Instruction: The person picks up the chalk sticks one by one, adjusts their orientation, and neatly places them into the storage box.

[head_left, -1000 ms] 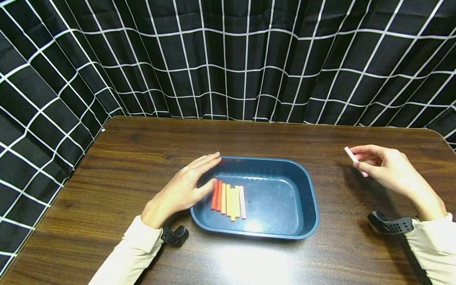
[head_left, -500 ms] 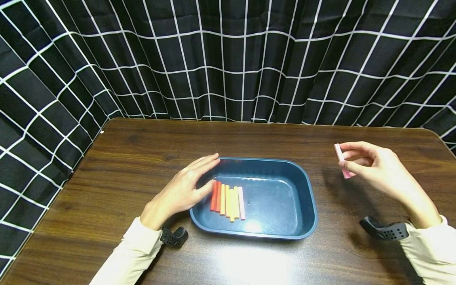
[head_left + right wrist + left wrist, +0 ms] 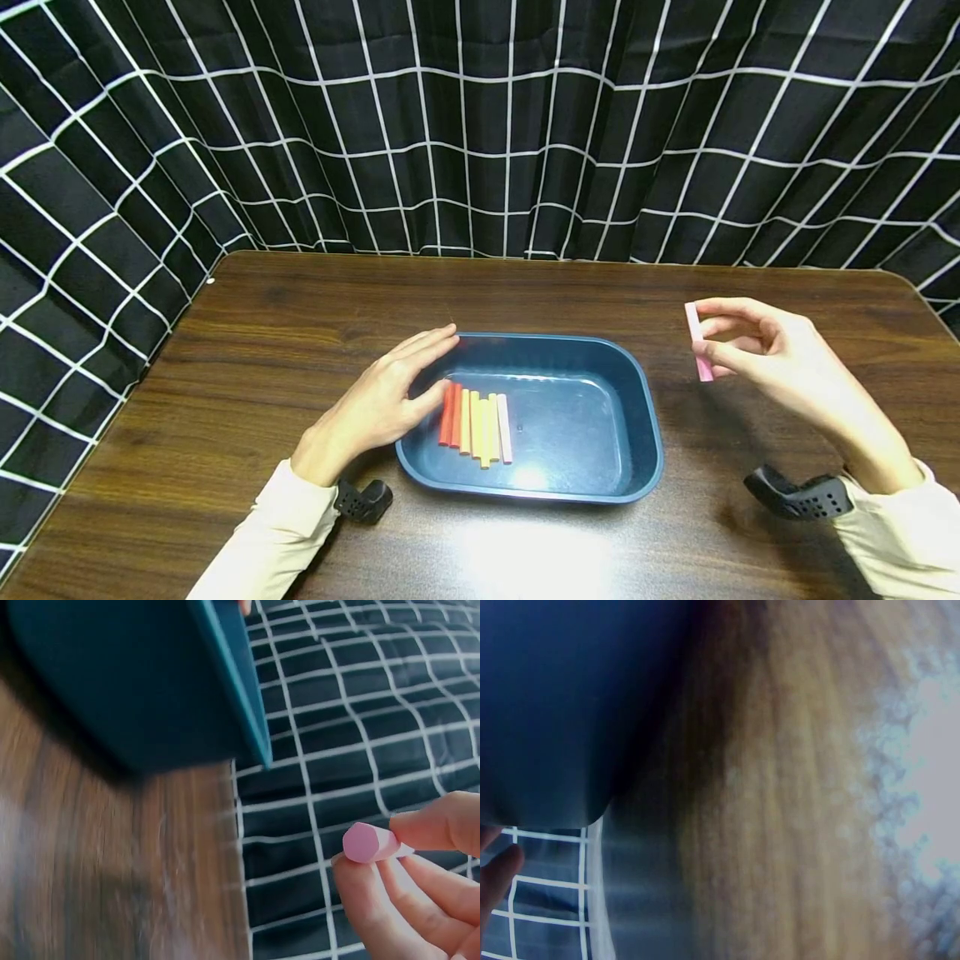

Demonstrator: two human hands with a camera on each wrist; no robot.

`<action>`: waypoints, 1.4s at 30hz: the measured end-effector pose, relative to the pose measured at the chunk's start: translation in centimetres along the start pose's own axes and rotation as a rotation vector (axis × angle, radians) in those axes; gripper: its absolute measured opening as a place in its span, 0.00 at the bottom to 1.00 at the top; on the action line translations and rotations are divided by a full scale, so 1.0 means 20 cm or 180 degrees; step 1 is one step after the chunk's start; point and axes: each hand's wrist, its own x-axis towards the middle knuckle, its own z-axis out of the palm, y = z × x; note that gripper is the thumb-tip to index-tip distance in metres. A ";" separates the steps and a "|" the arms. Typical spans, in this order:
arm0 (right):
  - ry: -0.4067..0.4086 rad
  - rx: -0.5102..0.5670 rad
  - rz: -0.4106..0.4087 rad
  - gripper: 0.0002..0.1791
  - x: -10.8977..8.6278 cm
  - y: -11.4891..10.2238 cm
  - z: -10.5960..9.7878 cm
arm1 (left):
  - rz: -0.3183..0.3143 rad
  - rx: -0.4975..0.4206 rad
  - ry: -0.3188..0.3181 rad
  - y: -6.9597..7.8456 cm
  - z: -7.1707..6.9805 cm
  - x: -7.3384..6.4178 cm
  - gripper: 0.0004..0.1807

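Note:
My right hand (image 3: pixel 780 358) pinches a pink chalk stick (image 3: pixel 698 340) between thumb and fingertips, held nearly upright to the right of the blue bin (image 3: pixel 585 492). The right wrist view shows the round end of the chalk. In the bin lies a row of chalk sticks: two red ones (image 3: pixel 451 417) at the left, several yellow ones (image 3: pixel 484 433) in the middle and a pale pink one (image 3: pixel 505 429) at the right. My left hand (image 3: pixel 375 400) rests at the bin's left rim, fingers extended toward the far corner, thumb over the inside beside the red chalk.
The bin stands on a brown wooden table (image 3: pixel 315 300). Behind the table and along its left hangs a black curtain (image 3: pixel 480 125) with a white grid. Bright light reflects off the table in front of the bin.
My right hand has moved left toward the bin with the pink chalk, which has turned more upright. The left hand stays at the rim.

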 end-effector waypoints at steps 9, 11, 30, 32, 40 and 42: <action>-0.0022 0.0056 -0.0083 0.23 -0.02 -0.08 0.07 | -0.0025 0.0002 0.0010 0.00 0.00 0.00 0.29; -0.0033 0.0083 -0.0101 0.23 -0.02 -0.09 0.08 | -0.0027 0.0020 0.0011 0.00 0.00 0.00 0.29; -0.0300 0.0521 -0.0136 0.26 -0.03 -0.14 0.25 | -0.0086 -0.0018 -0.0034 0.00 -0.01 0.00 0.29; -0.0304 0.0530 -0.0147 0.27 -0.03 -0.15 0.27 | -0.0097 -0.0019 -0.0039 0.00 -0.01 0.00 0.29; -0.0426 0.0600 -0.0243 0.28 -0.03 -0.20 0.35 | -0.0077 -0.0010 -0.0026 0.00 0.00 0.00 0.29; -0.0457 0.0605 -0.0257 0.28 -0.03 -0.21 0.37 | -0.0103 -0.0037 -0.0033 0.00 0.00 0.00 0.29</action>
